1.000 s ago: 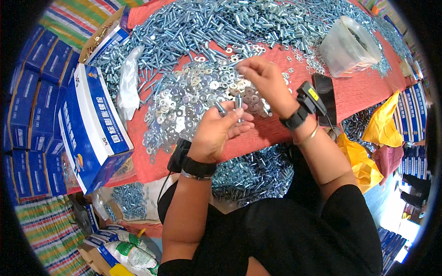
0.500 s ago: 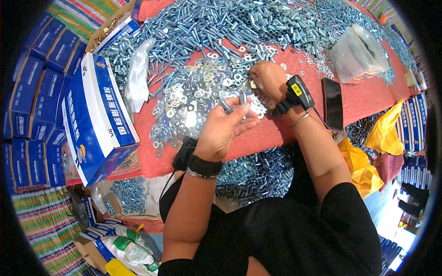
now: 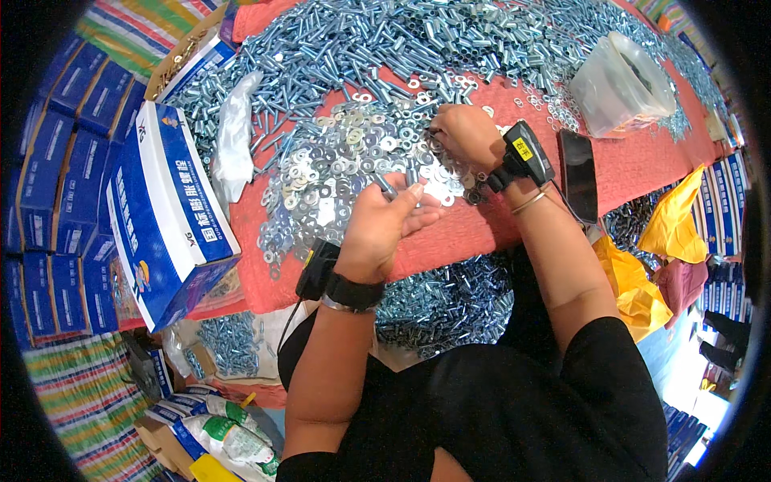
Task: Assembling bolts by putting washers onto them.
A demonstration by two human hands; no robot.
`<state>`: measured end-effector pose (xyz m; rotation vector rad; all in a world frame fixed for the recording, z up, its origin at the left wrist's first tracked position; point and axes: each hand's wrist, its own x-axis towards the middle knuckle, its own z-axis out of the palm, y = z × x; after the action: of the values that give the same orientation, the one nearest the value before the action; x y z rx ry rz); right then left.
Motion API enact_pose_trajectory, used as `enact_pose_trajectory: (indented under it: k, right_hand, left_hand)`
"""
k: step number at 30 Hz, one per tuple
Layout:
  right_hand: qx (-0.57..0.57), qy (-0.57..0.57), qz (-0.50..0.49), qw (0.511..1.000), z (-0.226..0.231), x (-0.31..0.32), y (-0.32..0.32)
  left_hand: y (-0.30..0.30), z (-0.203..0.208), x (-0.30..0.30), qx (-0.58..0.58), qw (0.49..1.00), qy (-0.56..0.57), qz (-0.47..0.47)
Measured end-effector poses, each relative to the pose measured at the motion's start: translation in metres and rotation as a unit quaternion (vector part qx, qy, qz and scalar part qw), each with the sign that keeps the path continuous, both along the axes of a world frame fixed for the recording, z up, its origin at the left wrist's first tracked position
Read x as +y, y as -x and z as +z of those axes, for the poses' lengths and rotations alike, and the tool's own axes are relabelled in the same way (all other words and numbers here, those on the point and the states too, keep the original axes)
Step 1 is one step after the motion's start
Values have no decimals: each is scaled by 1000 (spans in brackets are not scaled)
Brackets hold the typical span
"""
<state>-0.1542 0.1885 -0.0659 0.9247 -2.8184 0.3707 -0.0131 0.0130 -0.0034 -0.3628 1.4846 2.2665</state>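
My left hand (image 3: 377, 221) is palm up above the near edge of the washer pile, its thumb pressed over metal bolts. One short bolt (image 3: 385, 188) sticks out beside the thumb, and another metal piece stands upright at the fingertips. Flat round washers (image 3: 329, 165) lie heaped on the red cloth (image 3: 514, 217) in front of it. My right hand (image 3: 468, 135) is curled at the right side of that heap, fingertips bent down among the washers. Whatever is between those fingers is hidden. Both wrists carry black strapped devices.
Loose bolts and sleeves (image 3: 385, 44) cover the far part of the table. A translucent plastic tub (image 3: 614, 92) and a black phone (image 3: 578, 177) are on the right. A blue-white box (image 3: 173, 209) and a crumpled clear bag (image 3: 235, 136) stand left. Yellow bags (image 3: 634, 293) hang at the right edge.
My right hand has shifted slightly left over the washers, still curled. My left hand stays almost in place with the bolts. The whole view has tilted a little.
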Motion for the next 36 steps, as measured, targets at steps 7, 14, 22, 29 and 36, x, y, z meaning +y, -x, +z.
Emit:
enact_pose_trajectory:
  k: [7, 14, 22, 29, 36]
  right_hand:
    - [36, 96, -3, 995, 8, -5, -12]
    - [-150, 385, 37, 910, 51, -22, -42]
    - [-184, 403, 84, 893, 63, -23, -63]
    - [-130, 384, 109, 908, 66, -21, -69]
    - [-303, 488, 97, 813, 68, -11, -67]
  left_hand:
    - [2, -3, 0, 4, 998, -45, 37]
    - [1, -5, -6, -1, 999, -41, 32]
    - [2, -6, -4, 19, 999, -25, 42]
    - [3, -5, -4, 27, 998, -43, 41]
    - [3, 4, 1, 61, 997, -3, 38]
